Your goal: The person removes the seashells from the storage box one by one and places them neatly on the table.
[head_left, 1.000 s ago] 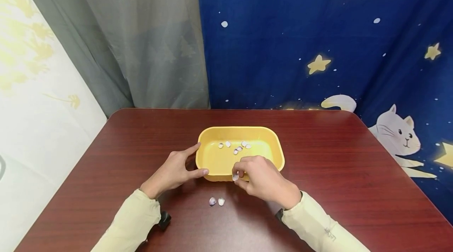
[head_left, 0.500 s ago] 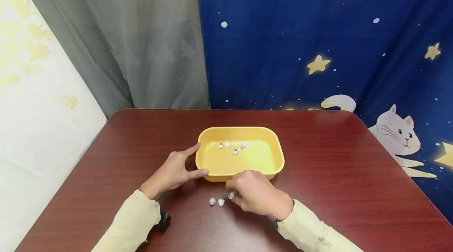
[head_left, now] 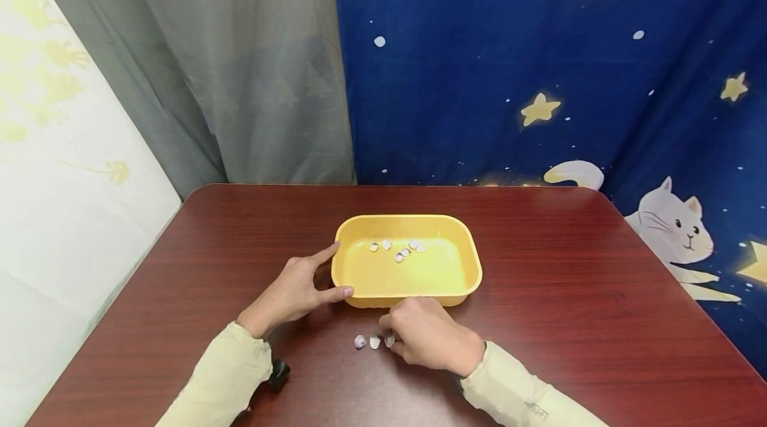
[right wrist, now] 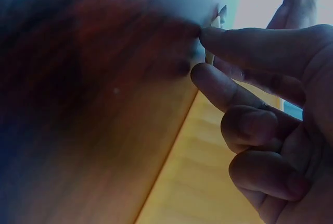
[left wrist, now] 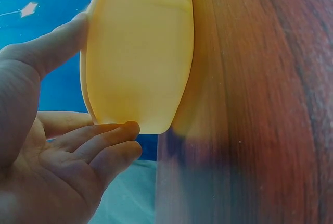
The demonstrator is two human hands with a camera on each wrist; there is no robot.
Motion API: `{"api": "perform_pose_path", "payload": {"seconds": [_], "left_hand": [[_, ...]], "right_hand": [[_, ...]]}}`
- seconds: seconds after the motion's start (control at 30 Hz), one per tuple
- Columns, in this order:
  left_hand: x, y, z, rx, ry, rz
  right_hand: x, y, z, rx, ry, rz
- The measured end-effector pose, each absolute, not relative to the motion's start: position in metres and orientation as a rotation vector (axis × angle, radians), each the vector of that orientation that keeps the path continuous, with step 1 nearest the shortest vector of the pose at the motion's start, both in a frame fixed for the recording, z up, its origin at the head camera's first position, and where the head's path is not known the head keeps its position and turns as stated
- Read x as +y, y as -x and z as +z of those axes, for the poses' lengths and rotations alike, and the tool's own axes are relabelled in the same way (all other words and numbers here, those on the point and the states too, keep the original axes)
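Observation:
My left hand [head_left: 295,296] holds the left end of a yellow plastic tub [head_left: 365,277], its thumb at the near corner and its fingers against the end wall. In the left wrist view those fingers [left wrist: 112,143] touch the tub's lower corner. My right hand [head_left: 428,335], in front of the tub, pinches a small pale seashell [head_left: 390,341] between thumb and fingertips, low at the tabletop. The right wrist view shows that shell edge-on. Left of it, a white shell [head_left: 374,342] and a purplish shell [head_left: 359,342] lie in a row.
Several small shells [head_left: 399,258] lie scattered inside the tub. The tub stands on a dark red-brown wooden table [head_left: 557,280]. Behind the table hang a grey curtain [head_left: 269,80] and a blue star-patterned curtain [head_left: 449,80]. A black wrist device [head_left: 278,372] sits under the left sleeve.
My right hand has moved from the tub's near rim down toward me, bringing the pinched shell to the tabletop beside the other two. The left hand and tub have stayed put.

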State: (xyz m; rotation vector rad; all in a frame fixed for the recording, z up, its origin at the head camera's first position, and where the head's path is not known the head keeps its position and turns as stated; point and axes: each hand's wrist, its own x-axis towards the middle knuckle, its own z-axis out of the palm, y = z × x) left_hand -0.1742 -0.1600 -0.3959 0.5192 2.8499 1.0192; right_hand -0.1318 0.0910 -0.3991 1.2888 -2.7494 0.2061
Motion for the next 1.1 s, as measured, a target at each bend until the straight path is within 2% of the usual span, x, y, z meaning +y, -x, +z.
{"api": "perform_pose_path", "payload": {"seconds": [0.77,1.1], "left_hand": [[-0.159,0.174,-0.4,2.852,-0.501,1.025],[-0.16,0.174,-0.401,2.849,-0.501,1.018]], "right_hand": [[0.09,0.136,-0.403,-2.862,-1.281,0.33],[0.098,0.135,-0.393,-2.834,-1.28,0.436]]}}
